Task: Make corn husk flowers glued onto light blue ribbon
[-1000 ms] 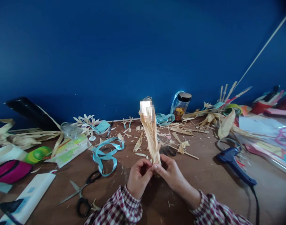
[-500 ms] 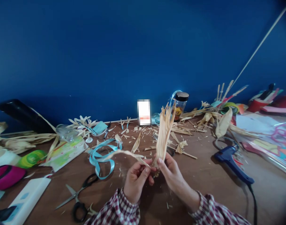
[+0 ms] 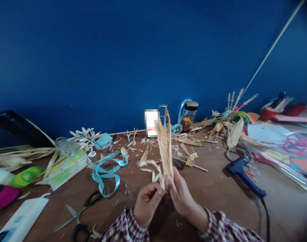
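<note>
The right hand has its grip closed on the foot of a dried husk bundle, thumb and fingers pinched tight, holding it upright above the table. The left hand, just left of the bundle's foot, has its grip pinched shut on a thin husk strip that comes away low on the bundle and curls off to the left. Left of the bundle lie a looped blue ribbon and, nearer the person, a pair of scissors. Right of the bundle lies a blue glue gun. Behind the bundle and a little to its right, a glass jar stands by the blue wall, with husk scraps strewn between.
</note>
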`<action>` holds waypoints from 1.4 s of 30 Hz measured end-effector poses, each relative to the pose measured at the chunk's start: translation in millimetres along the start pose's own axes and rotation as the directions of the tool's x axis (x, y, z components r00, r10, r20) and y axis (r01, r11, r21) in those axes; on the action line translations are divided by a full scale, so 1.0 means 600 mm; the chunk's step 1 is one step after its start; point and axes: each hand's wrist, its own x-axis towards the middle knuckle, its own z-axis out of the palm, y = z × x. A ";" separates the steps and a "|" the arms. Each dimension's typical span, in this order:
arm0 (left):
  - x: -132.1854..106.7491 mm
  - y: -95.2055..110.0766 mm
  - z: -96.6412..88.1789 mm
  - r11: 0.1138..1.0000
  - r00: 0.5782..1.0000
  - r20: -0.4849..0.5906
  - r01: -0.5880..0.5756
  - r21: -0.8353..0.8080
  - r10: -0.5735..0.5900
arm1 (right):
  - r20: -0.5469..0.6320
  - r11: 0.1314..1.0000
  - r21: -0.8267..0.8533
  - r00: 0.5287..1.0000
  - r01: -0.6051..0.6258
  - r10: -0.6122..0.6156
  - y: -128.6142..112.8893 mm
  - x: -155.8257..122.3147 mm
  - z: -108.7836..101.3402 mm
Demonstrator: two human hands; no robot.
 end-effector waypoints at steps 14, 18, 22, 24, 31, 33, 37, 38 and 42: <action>-0.003 -0.014 -0.012 0.994 0.994 -0.009 0.111 -0.002 -0.111 | -0.028 0.989 -0.091 0.993 0.114 -0.117 0.014 -0.010 -0.002; -0.003 -0.016 -0.013 0.993 0.993 0.003 0.116 0.012 -0.116 | -0.050 0.987 -0.104 0.991 0.122 -0.128 0.005 -0.009 -0.001; -0.004 -0.020 -0.014 0.995 0.995 0.016 0.101 0.024 -0.102 | -0.068 0.979 -0.149 0.986 0.139 -0.150 -0.002 -0.006 -0.003; -0.005 -0.021 -0.014 0.994 0.994 0.025 0.103 0.027 -0.103 | -0.042 0.979 -0.152 0.988 0.139 -0.147 -0.002 -0.004 -0.004; -0.006 -0.013 -0.012 0.991 0.998 0.034 0.055 0.118 -0.059 | -0.037 0.993 -0.055 0.994 0.101 -0.103 -0.004 0.003 -0.008; -0.005 -0.013 -0.012 0.988 0.998 0.015 0.059 0.141 -0.062 | -0.050 0.996 -0.017 0.995 0.084 -0.085 -0.003 0.006 -0.011; 0.000 -0.017 -0.012 0.986 0.995 -0.076 0.071 0.151 -0.060 | -0.077 0.996 0.036 0.994 0.081 -0.079 0.001 0.013 -0.016; 0.001 -0.019 -0.012 0.987 0.993 -0.103 0.068 0.148 -0.053 | -0.101 0.995 0.044 0.991 0.090 -0.085 0.002 0.015 -0.018; 0.004 -0.022 -0.014 0.986 0.987 -0.161 0.049 0.161 -0.022 | -0.217 0.989 0.108 0.973 0.097 -0.072 0.002 0.021 -0.024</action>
